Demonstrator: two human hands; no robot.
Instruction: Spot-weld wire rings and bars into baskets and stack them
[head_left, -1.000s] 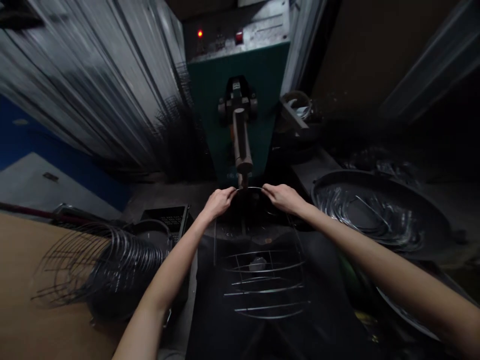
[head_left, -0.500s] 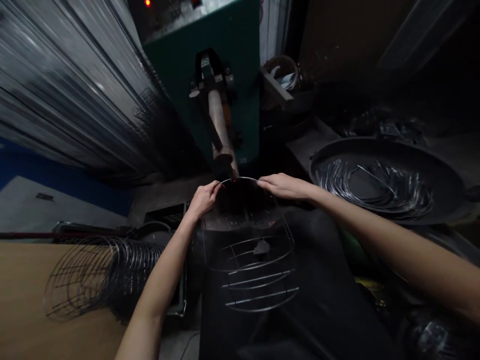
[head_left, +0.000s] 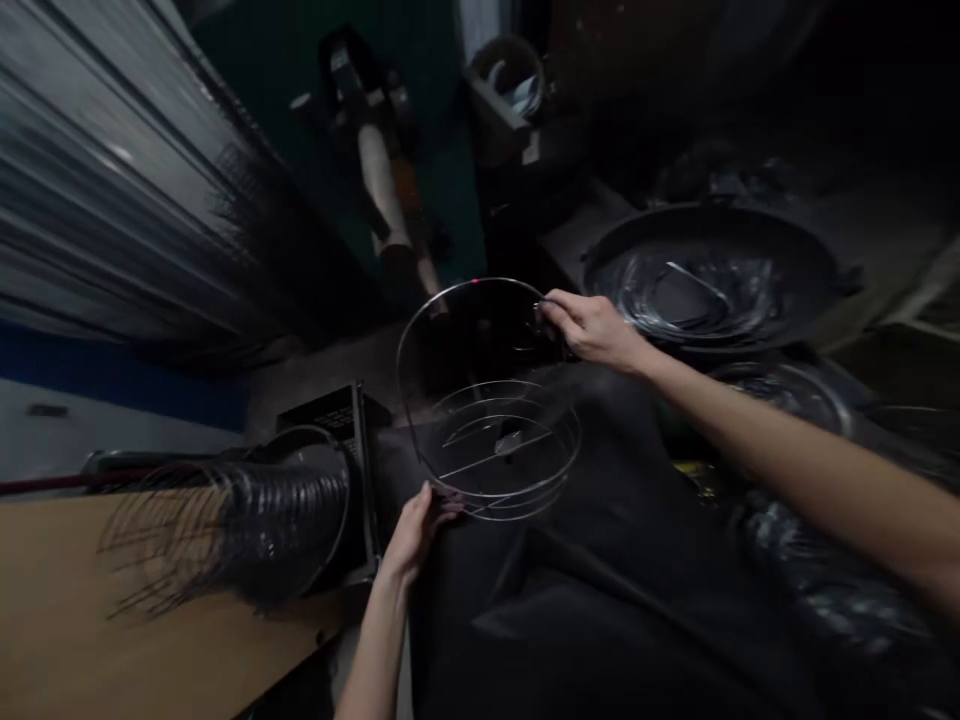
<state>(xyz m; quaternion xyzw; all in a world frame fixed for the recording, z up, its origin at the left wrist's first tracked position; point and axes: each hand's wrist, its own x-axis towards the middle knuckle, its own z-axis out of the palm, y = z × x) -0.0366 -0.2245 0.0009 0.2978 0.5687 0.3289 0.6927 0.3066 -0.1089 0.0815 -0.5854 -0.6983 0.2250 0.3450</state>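
Dim workshop corner: backing is being formed by corrugated sheeting (head_left: 90, 200) at the left and a dark green machine (head_left: 442, 190), from whose front a cylindrical arm (head_left: 381, 185) is being projected.

Item, one round wire frame (head_left: 480, 460): being held in front of the machine, above black cloth (head_left: 637, 600); contact with the cloth cannot be told. An upright hoop (head_left: 400, 360) is being shown at its far side, marked at the top by a small red-glowing spot (head_left: 475, 281).

Item, right hand (head_left: 589, 322): fingers being kept pinched on the hoop's upper right.

Item, left hand (head_left: 414, 528): thumb and fingers being closed around the lower rings at their near left.

Item, one shallow pan (head_left: 720, 225), at the right: bent wires (head_left: 675, 318) are being contained.

Item, one row of wire rings (head_left: 277, 510), at the left: being stacked closely beside a black crate (head_left: 322, 415), partly over a tan board (head_left: 60, 640).
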